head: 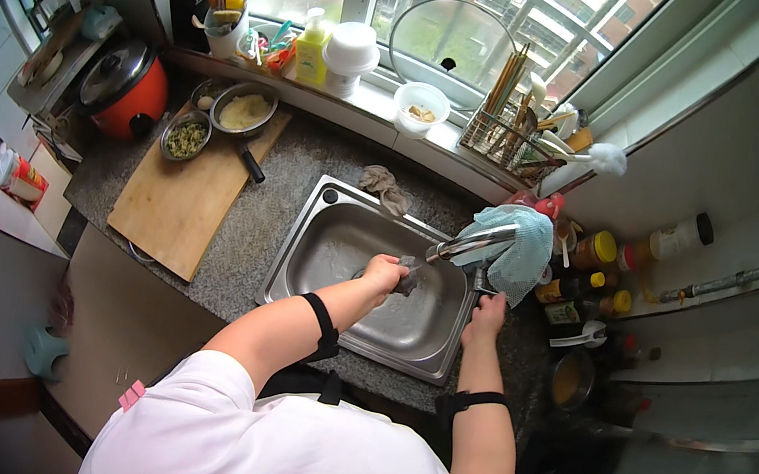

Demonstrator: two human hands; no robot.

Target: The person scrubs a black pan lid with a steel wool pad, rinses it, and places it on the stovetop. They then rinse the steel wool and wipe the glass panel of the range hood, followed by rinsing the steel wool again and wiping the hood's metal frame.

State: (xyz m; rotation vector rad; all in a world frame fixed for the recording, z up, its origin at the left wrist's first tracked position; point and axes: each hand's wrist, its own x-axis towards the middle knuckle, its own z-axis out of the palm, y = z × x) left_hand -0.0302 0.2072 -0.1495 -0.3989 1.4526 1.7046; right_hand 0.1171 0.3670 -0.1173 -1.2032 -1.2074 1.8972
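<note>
My left hand point(381, 277) is over the stainless steel sink point(333, 240), gripping a small dark grey cloth or pad point(408, 278). The grey piece sits just below the spout of a chrome tap point(473, 244). At the sink's right rim, my right hand point(485, 320) has its fingers on the tap's lever point(482, 283). Draped over the tap is a light blue mesh cloth point(527, 255). Wet marks show on the basin floor beneath the grey piece.
Left of the sink, a wooden cutting board point(181, 217) bears a bowl of chopped greens point(185, 137) and a handled pan point(243, 110). A crumpled rag point(386, 189) lies behind the sink. Sauce bottles point(572, 288) crowd the right wall. A utensil rack point(496, 139) stands on the sill.
</note>
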